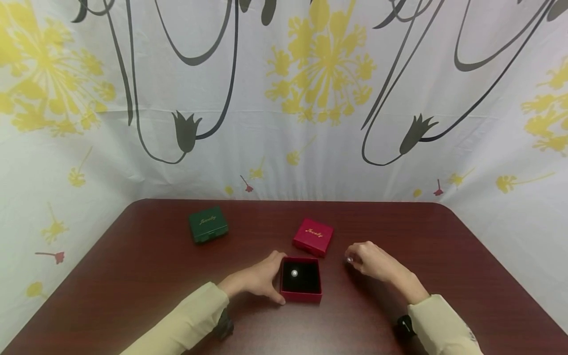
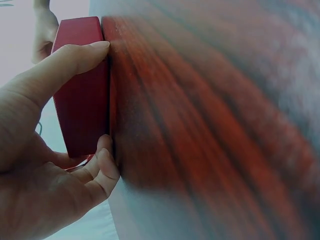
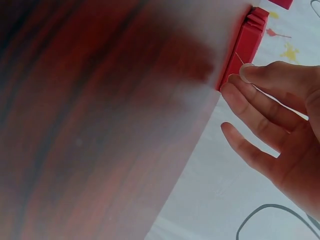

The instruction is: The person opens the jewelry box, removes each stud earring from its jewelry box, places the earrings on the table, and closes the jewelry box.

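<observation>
Plainly, the left hand (image 1: 262,277) gripped the open red box (image 1: 301,297) between thumb and fingers, a white pearl (image 1: 295,273) on its black lining (image 1: 307,285). To its right, the right hand (image 1: 373,261) pinched a small thin-pinned item (image 1: 349,260), its lower fingers loosely extended. Farther back lay a lettered red piece (image 1: 313,237) and a green case (image 1: 208,225).

"Where was the open box (image 1: 301,297)?"
"On the table (image 1: 128,291), with the left hand (image 1: 259,277) around its left side and a pearl (image 1: 295,273) inside, left of centre."
"Behind it?"
"The second box (image 1: 313,236), slightly rightward. The third box (image 1: 208,224) lay well left, farther back."
"And the right hand (image 1: 374,264)?"
"Right of both nearer boxes, a pin (image 3: 239,58) between its fingertips."
</observation>
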{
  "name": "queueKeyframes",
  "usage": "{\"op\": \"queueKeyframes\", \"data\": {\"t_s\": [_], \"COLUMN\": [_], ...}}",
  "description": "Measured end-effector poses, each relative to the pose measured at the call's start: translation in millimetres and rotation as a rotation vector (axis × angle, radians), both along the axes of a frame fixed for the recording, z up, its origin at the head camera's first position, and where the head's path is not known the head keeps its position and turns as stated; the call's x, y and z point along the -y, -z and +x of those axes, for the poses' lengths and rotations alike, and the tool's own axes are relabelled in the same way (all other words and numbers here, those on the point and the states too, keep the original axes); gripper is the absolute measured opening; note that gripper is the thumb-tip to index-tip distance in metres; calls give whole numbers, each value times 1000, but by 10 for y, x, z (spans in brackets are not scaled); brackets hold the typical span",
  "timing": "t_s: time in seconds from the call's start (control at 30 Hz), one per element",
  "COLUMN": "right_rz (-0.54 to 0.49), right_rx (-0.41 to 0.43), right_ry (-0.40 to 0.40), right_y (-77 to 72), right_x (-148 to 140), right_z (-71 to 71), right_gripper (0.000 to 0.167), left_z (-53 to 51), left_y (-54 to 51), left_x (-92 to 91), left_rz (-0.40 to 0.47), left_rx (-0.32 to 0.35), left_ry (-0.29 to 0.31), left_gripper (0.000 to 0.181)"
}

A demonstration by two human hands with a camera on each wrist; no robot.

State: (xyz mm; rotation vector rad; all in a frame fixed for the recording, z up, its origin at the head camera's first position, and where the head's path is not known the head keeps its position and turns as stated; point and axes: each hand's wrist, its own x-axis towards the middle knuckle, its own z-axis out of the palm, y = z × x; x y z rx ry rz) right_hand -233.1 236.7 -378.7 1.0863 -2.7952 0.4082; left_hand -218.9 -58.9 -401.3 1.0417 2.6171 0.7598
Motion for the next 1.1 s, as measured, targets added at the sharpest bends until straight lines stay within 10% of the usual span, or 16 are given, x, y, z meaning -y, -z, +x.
{"op": "queueKeyframes", "data": {"t_s": [1.1], "right_rz": [91], "right_rx": [-22], "right_ry": [-12], "right_y": [50], "right_x": [44], "right_z": [-14], "right_gripper": [8], "left_z": [8], "left_y": [-22], "left_x": [11], "left_rz": [8], "left_rx": [26], "left_ry": [-1], "left_gripper": [87]}}
